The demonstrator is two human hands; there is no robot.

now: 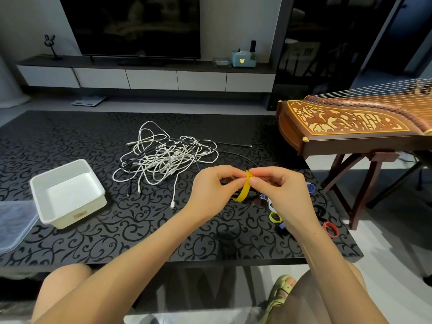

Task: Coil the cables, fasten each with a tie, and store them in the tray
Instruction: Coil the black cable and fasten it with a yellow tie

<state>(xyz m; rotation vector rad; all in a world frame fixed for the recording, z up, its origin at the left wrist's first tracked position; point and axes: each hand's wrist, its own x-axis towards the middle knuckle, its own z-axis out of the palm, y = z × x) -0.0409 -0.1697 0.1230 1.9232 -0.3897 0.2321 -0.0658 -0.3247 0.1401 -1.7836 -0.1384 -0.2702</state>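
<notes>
Nearest me, well R of the white rectangular plastic tray, small rolled ties lie on the black scroll-patterned bench: a yellow ring & a red ring. Just past them, still R of tray, my left hand & right hand both pinch a yellow flat strap tie w/ thumb & fingertips, its loop hanging below. A thin black cable runs off behind my hands; the part in my grip is mostly hidden. Farther back, R of tray, sits a tangled pile of white and black cables.
</notes>
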